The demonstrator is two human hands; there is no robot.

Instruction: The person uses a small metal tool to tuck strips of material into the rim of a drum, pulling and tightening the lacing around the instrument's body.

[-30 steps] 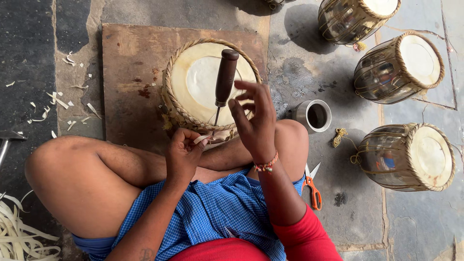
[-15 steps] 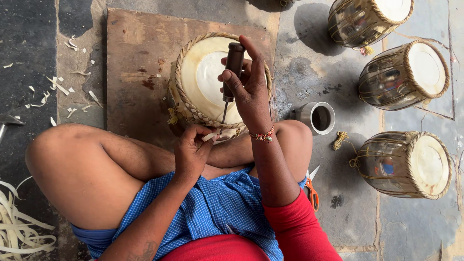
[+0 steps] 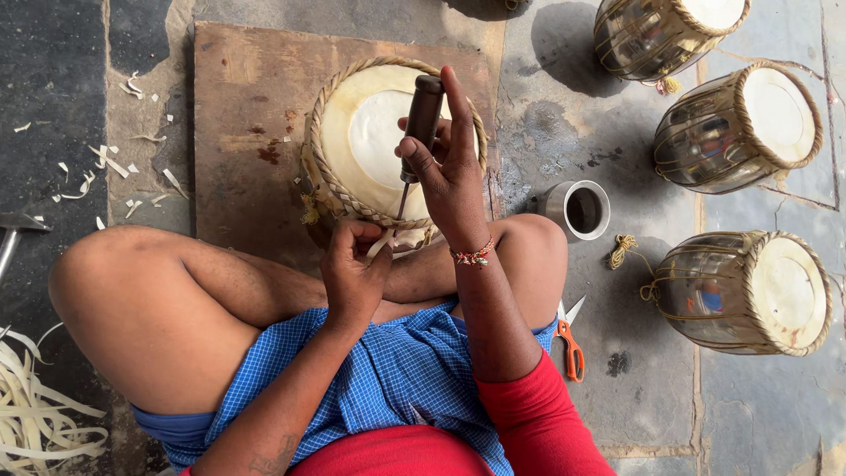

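I sit cross-legged with a small drum point(image 3: 361, 150) between my knees, its pale skin head ringed by a braided rim, resting on a wooden board point(image 3: 247, 132). My right hand point(image 3: 445, 172) grips the dark wooden handle of an awl-like tool point(image 3: 419, 123), whose thin metal shaft points down into the braided rim at the drum's near edge. My left hand point(image 3: 352, 264) pinches a pale leather strip point(image 3: 381, 244) right at that spot on the rim.
Three metal-bodied drums point(image 3: 749, 291) lie on their sides at the right. A small metal cup point(image 3: 577, 210) stands by my right knee, orange-handled scissors point(image 3: 571, 348) beside my leg. Pale strips point(image 3: 35, 414) pile at lower left; a hammer head point(image 3: 13, 229) shows at the left edge.
My right hand has shifted the tool slightly up and to the right over the drum, with its tip staying at the rim. My left hand keeps pinching the strip.
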